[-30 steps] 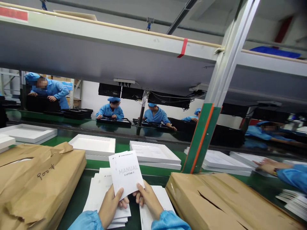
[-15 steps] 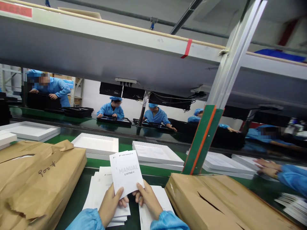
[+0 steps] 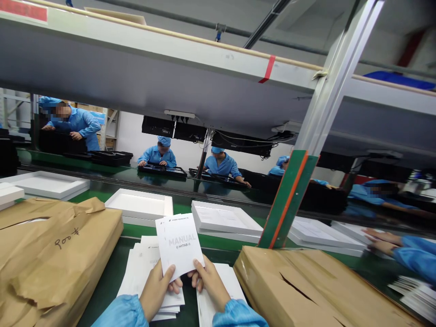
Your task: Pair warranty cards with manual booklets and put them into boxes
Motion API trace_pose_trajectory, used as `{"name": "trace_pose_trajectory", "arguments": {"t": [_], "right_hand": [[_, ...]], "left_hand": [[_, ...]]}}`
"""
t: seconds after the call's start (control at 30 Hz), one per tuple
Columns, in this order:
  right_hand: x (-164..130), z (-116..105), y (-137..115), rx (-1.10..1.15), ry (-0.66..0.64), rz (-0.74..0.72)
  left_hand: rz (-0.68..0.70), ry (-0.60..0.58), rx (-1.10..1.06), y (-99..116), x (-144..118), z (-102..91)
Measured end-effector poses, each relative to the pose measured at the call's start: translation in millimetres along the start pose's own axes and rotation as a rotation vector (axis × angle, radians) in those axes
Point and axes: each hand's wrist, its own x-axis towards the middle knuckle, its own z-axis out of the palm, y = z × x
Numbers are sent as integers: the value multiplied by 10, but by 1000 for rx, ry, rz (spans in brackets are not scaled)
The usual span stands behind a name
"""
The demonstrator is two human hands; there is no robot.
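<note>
Both left hand and right hand pinching one manual upright; more, perhaps dozens, stacked below; white trays waiting beyond.

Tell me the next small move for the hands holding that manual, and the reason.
Probably lift the manual forward toward the open white tray on the green belt. Both the left hand and the right hand pinch its lower edge, holding it upright above the stack of manuals, and the tray right behind it looks empty.
</note>
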Motion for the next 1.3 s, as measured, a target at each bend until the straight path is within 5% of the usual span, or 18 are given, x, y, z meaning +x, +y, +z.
{"name": "trace_pose_trajectory", "arguments": {"t": [1.3], "right_hand": [[-23, 6, -36, -17, 5, 1]], "left_hand": [[-10, 19, -21, -9, -1, 9]]}}
